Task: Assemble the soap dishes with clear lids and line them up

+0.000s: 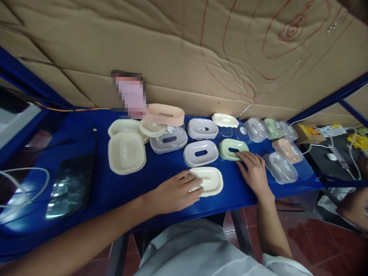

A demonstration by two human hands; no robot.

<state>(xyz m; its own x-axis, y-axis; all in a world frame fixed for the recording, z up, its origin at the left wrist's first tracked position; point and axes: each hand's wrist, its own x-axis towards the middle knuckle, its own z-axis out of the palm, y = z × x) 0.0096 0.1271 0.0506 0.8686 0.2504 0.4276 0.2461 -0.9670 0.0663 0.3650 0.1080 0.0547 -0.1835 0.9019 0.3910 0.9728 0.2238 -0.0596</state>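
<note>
My left hand [179, 193] is over the left end of a cream oval soap dish tray [212, 181] near the table's front edge. Its fingers curl onto the tray, and the thumb lies by the near rim. At the right end of a green slotted soap dish shell [230, 147], my right hand [254, 168] pinches the edge with thumb and fingers; the grip is partly hidden. A pale lilac slotted shell [188, 157] sits just behind the cream tray. Another lilac shell [195, 132], with a sticker, stands farther back.
Stacked cream trays [126, 155] lie left, beside a peach shell [165, 114] on other parts. Several soap dishes with clear lids [281, 170] stand right. A dark phone-like slab [70, 188] and white cable [43, 170] are at far left. Cardboard [178, 57] backs the blue table [166, 168].
</note>
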